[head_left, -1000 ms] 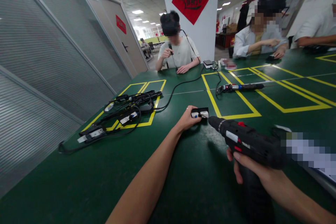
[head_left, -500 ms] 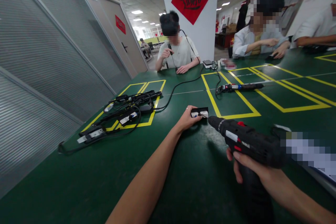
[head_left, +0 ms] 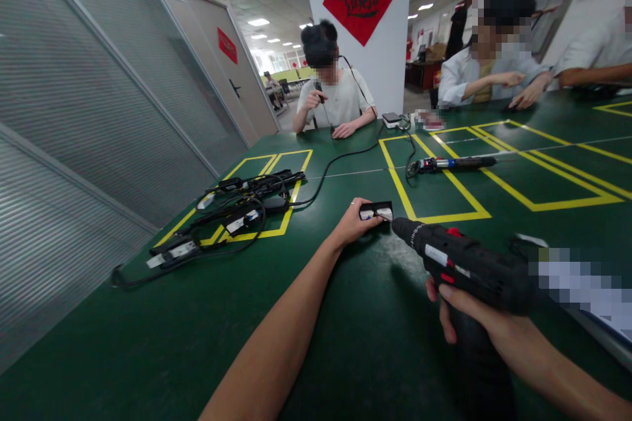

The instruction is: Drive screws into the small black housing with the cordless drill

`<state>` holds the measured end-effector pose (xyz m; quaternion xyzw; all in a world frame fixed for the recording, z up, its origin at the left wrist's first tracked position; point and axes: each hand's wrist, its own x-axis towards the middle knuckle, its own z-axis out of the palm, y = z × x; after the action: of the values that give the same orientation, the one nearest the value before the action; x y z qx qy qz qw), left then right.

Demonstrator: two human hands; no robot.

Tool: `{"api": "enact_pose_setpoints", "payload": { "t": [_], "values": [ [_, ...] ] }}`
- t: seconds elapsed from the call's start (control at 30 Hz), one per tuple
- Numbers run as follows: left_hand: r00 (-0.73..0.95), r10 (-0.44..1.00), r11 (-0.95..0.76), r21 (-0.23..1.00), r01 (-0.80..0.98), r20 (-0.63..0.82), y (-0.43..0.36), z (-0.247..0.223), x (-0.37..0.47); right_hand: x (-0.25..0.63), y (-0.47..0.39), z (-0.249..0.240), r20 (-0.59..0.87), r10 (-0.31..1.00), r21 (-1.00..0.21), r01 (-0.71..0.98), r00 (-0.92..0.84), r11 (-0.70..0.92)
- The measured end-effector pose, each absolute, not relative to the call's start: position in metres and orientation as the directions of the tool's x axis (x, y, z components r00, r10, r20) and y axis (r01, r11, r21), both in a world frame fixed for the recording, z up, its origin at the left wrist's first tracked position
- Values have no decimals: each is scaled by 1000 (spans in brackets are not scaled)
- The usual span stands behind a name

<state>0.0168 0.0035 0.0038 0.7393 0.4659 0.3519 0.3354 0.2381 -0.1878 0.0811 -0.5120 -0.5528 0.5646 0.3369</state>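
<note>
My left hand (head_left: 353, 222) is closed on the left end of a small black block with white patches (head_left: 383, 208), holding it on the green table (head_left: 207, 342). My right hand (head_left: 459, 306) grips the handle of a black cordless drill (head_left: 469, 263) with red details. The drill points left and away from me, and its chuck (head_left: 405, 230) is close to the block's right end. A thin bit reaches from the chuck to the block's front face. Whether the bit sits in a screw or a hole is too small to tell.
Black power adapters with tangled cables (head_left: 247, 210) lie inside yellow tape at the left. A soldering-iron-like tool (head_left: 454, 163) rests beyond the drill. A blurred pale item (head_left: 582, 283) lies at the right. Co-workers (head_left: 336, 89) sit across the table.
Both my hands, the drill and the block keep nearly the same place. At the far right, a co-worker's hand has shifted slightly.
</note>
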Motion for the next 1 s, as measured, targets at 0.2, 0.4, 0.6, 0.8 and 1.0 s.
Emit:
{"api": "enact_pose_setpoints", "payload": {
  "t": [0.2,0.4,0.6,0.8,1.0],
  "values": [
    [326,921,-349,828,440,215,4,2,17,239,-188,80,-198,949,-969,194,-244,-153],
    [324,923,-342,830,441,208,3,4,17,239,-189,81,-193,950,-972,181,-246,-150],
    [326,922,-342,833,436,208,3,5,17,238,-189,81,-208,947,-970,179,-246,-166],
    [324,924,-335,836,435,202,3,6,17,238,-189,82,-209,951,-969,181,-227,-170],
    [325,924,-334,838,431,201,2,7,17,238,-189,81,-215,948,-965,200,-235,-169]
  ]
}}
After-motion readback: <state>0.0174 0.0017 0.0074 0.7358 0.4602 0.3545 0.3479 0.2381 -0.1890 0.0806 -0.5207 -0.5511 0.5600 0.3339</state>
